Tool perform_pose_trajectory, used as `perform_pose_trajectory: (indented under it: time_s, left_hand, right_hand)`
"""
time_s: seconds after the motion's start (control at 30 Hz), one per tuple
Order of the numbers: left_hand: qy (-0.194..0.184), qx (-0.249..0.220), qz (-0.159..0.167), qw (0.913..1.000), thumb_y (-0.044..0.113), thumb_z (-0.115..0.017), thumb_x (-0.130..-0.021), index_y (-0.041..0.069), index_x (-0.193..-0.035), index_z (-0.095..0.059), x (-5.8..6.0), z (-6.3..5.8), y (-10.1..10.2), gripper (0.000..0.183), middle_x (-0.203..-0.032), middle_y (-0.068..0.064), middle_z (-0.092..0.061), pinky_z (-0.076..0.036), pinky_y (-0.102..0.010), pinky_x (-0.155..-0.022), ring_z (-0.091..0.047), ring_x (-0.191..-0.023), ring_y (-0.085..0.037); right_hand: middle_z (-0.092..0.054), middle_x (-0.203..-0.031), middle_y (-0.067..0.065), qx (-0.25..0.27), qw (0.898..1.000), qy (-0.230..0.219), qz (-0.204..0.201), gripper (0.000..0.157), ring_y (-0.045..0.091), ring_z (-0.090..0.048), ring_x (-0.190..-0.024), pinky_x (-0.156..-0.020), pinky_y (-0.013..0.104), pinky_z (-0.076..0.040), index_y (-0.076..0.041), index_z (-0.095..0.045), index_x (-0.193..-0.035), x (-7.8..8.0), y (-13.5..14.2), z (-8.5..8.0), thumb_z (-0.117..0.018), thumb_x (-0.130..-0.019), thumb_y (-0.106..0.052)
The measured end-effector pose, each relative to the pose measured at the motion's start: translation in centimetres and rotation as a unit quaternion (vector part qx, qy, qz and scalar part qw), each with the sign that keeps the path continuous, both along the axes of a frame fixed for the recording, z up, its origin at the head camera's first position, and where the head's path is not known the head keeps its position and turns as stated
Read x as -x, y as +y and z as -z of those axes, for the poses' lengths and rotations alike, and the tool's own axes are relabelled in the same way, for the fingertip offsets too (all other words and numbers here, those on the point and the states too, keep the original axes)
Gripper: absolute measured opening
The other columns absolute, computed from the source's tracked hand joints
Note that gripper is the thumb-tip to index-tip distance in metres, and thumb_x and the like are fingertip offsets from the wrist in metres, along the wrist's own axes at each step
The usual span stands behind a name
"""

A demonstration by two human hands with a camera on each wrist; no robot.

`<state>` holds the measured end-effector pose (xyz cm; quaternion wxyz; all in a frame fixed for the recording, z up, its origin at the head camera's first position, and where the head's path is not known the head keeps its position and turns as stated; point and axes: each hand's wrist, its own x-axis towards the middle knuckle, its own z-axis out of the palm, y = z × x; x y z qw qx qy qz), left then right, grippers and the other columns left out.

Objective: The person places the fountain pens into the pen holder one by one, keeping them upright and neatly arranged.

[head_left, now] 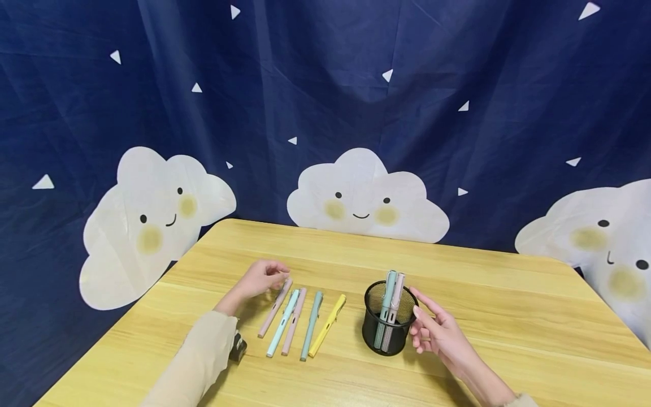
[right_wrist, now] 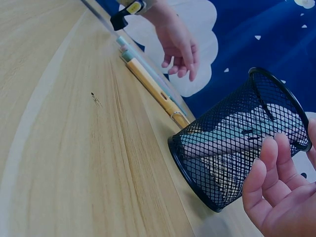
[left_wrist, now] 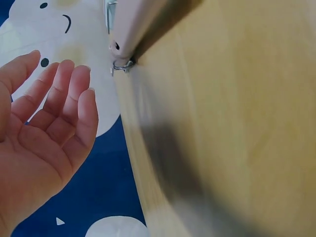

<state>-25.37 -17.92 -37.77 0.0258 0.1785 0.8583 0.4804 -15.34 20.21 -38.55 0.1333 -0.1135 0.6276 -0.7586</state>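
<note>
My left hand (head_left: pixel 261 278) hovers at the top end of the leftmost pink pen (head_left: pixel 276 308), fingers loosely bent. In the left wrist view the palm shows nothing in it, and the pen's clip end lies beyond the fingertips. Beside that pen lie a light-blue pen (head_left: pixel 283 323), another pink pen (head_left: pixel 294 322), a grey-green pen (head_left: pixel 311 327) and a yellow pen (head_left: pixel 328 325). My right hand (head_left: pixel 441 334) touches the right side of a black mesh pen cup (head_left: pixel 373 325) with thumb and forefinger at the rim. A grey-green pen (head_left: pixel 389 294) and a pink pen (head_left: pixel 398 294) stand in the cup.
The light wooden table (head_left: pixel 508 316) has rounded far corners. Behind it hangs a dark-blue curtain (head_left: pixel 330 73) printed with white clouds and triangles. A small black device (head_left: pixel 237 347) sits at my left wrist.
</note>
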Motion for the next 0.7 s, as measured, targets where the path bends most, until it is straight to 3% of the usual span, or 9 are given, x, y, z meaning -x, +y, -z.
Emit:
perform_pose_trajectory:
  time_s: [0.17, 0.33, 0.53, 0.7]
  left_hand:
    - [-0.026, -0.007, -0.004, 0.9996, 0.007, -0.055, -0.085, -0.011, -0.103, -0.057, -0.10, 0.14, -0.17, 0.025, -0.070, -0.014, -0.056, -0.044, -0.027, -0.046, -0.054, -0.060, -0.021]
    - [-0.066, 0.002, 0.000, 0.9978, 0.006, -0.053, -0.085, -0.009, -0.108, -0.056, -0.16, 0.20, -0.39, 0.028, -0.070, -0.014, -0.055, -0.046, -0.030, -0.046, -0.052, -0.057, -0.019]
    - [-0.109, 0.028, 0.009, 0.9936, 0.004, -0.054, -0.086, -0.005, -0.113, -0.054, -0.23, 0.15, -0.45, 0.028, -0.066, -0.011, -0.054, -0.040, -0.024, -0.042, -0.047, -0.051, -0.015]
    - [-0.130, 0.043, -0.007, 0.9906, 0.005, -0.056, -0.086, 0.000, -0.115, -0.055, -0.24, 0.14, -0.37, 0.029, -0.066, -0.010, -0.054, -0.041, -0.023, -0.042, -0.048, -0.051, -0.015]
  right_hand:
    - [-0.054, -0.068, 0.000, -0.004, 1.000, -0.002, 0.003, 0.035, 0.010, -0.053, -0.055, -0.051, 0.022, -0.047, -0.049, -0.045, -0.118, -0.01, 0.00, 0.00, -0.043, -0.096, -0.022]
    - [-0.054, -0.068, 0.000, -0.005, 1.000, -0.004, 0.005, 0.035, 0.010, -0.053, -0.055, -0.052, 0.022, -0.047, -0.049, -0.045, -0.118, -0.01, 0.00, -0.02, -0.043, -0.096, -0.022]
    - [-0.054, -0.069, 0.000, -0.004, 1.000, -0.002, 0.003, 0.039, 0.010, -0.053, -0.055, -0.052, 0.022, -0.047, -0.042, -0.040, -0.129, -0.06, -0.01, -0.01, -0.042, -0.096, -0.022]
    - [-0.054, -0.069, 0.000, -0.003, 1.000, 0.002, 0.002, 0.043, 0.010, -0.053, -0.055, -0.052, 0.021, -0.046, -0.036, -0.035, -0.135, -0.07, 0.02, 0.05, -0.042, -0.096, -0.022]
